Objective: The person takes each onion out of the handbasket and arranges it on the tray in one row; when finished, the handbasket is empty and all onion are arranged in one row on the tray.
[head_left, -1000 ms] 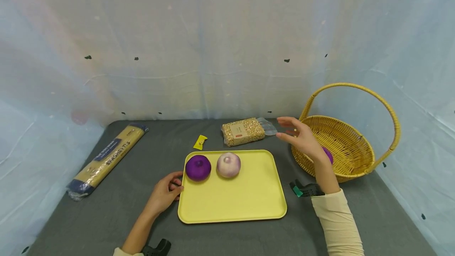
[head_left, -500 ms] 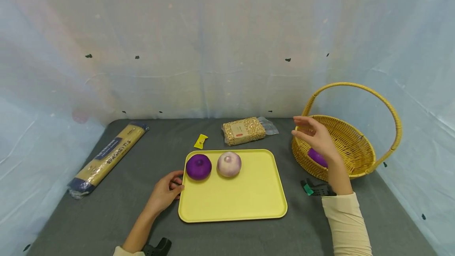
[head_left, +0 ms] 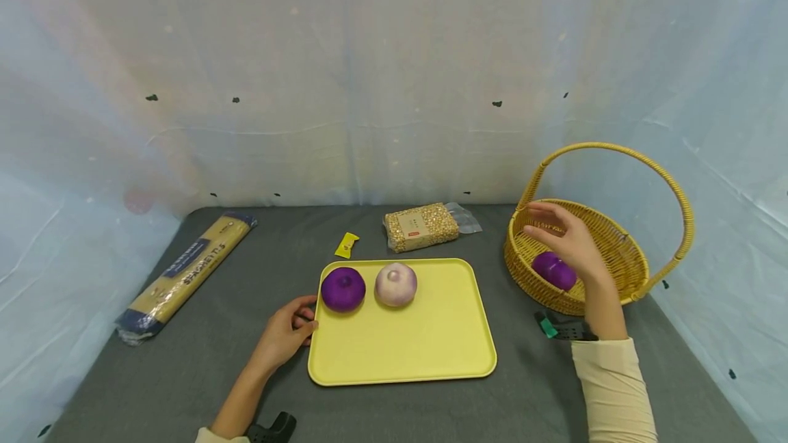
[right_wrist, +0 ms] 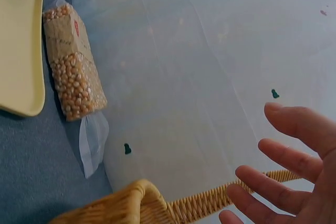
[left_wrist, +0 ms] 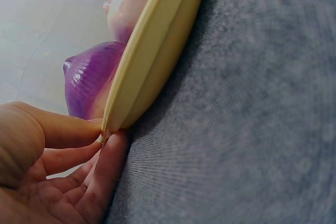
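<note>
My left hand (head_left: 286, 332) pinches the left rim of a yellow tray (head_left: 403, 354); in the left wrist view the thumb is on top and fingers are beneath the edge. On the tray sit a dark purple onion (head_left: 343, 290) and, beside it, a pale purple-tinged bulb (head_left: 396, 285). Over the left part of a wicker basket (head_left: 615, 245) hovers my right hand (head_left: 572, 246), fingers loosely spread and holding nothing. Another purple onion (head_left: 553, 271) lies inside the basket, partly hidden by the wrist. The right wrist view shows the spread fingers (right_wrist: 278, 190) near the basket's handle (right_wrist: 205, 203).
Behind the tray lie a bag of corn kernels (head_left: 425, 227) and a small yellow wrapped candy (head_left: 347, 245). A long spaghetti packet (head_left: 187, 275) rests at the left. The basket's tall handle (head_left: 667, 180) arches over the right side. A pale curtain (head_left: 369, 87) stands behind the grey table.
My right hand has moved right, from between the corn bag and the basket to over the basket, with its fingers empty throughout. The left hand and tray stay put.
</note>
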### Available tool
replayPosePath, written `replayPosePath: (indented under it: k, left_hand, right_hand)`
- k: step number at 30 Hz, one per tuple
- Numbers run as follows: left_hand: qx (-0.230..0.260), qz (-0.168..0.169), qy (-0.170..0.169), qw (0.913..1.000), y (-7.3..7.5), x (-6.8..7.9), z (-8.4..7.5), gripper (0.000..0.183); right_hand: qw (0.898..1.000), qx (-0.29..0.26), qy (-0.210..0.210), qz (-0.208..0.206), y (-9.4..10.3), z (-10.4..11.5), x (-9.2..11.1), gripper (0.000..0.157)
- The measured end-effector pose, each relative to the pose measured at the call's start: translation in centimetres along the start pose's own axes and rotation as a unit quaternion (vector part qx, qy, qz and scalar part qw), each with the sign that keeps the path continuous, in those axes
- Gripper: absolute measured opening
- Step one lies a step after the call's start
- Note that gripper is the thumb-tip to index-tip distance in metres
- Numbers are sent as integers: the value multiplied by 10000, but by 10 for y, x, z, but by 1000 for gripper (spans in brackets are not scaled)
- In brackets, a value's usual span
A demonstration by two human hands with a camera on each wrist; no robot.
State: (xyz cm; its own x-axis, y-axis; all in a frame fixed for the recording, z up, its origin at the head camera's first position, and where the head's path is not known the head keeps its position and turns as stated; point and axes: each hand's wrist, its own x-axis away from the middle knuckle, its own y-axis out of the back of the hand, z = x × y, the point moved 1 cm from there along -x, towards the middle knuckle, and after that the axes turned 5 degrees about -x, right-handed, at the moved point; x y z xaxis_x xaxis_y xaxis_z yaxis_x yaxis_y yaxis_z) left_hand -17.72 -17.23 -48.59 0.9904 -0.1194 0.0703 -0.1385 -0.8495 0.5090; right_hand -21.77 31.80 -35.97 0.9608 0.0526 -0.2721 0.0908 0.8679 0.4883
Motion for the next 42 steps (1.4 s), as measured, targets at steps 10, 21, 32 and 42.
replayPosePath:
  k: [10, 21, 32, 42]
  left_hand:
    - [-41, 8, 51, 10000, 1, 2, -1, 44]
    - [-90, 0, 29, 10000, 1, 2, 0, 44]
    - [-87, -3, -20, 10000, 1, 2, -1, 43]
    - [-75, 8, 0, 10000, 1, 2, -3, 43]
  right_hand:
    - [9998, 122, -96, -92, 12, -9, 9, 48]
    - [9991, 286, -280, -161, 19, -25, 12, 49]
    - [9969, 375, -675, -141, 22, -40, 17, 55]
    - [9958, 282, -860, -118, 23, -53, 20, 58]
